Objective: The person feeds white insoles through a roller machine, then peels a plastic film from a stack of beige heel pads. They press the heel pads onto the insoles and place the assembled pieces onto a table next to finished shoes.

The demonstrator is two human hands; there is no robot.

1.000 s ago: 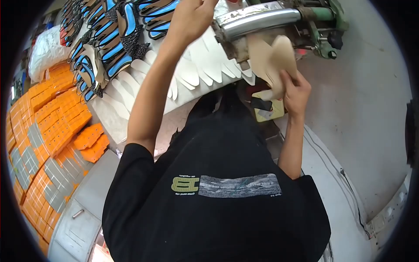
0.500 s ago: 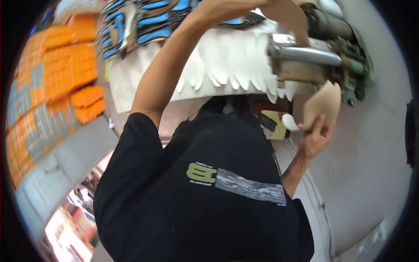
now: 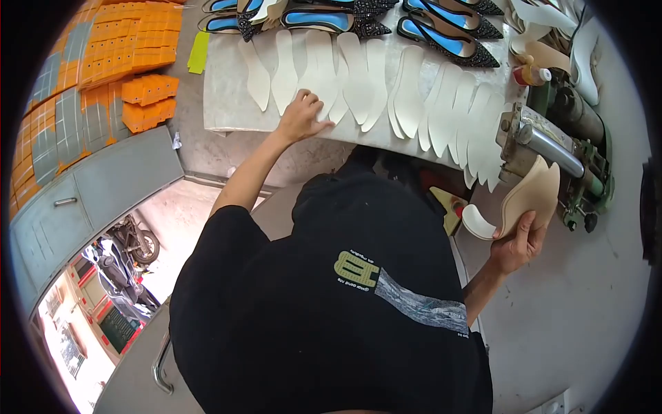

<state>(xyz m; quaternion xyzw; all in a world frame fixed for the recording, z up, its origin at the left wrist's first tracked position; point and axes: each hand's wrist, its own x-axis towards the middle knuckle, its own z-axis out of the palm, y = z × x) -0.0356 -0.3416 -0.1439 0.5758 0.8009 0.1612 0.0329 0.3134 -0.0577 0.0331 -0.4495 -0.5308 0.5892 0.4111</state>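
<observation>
Cream insole-shaped pieces (image 3: 318, 65) were seemingly being handled by the half-curled left hand (image 3: 301, 119).
A light fingertip pinch looked called for next; whether it gripped one, I could not tell. They lay partly under it, upper centre; farther out, the right hand (image 3: 520, 250) clasped a tan stack (image 3: 529, 196) below the roller machine (image 3: 554, 150), right of frame.

Pale table (image 3: 227, 93), upper centre of frame
White sole-shaped pieces (image 3: 376, 79) in a row; black shoes (image 3: 370, 25) along the top.
</observation>
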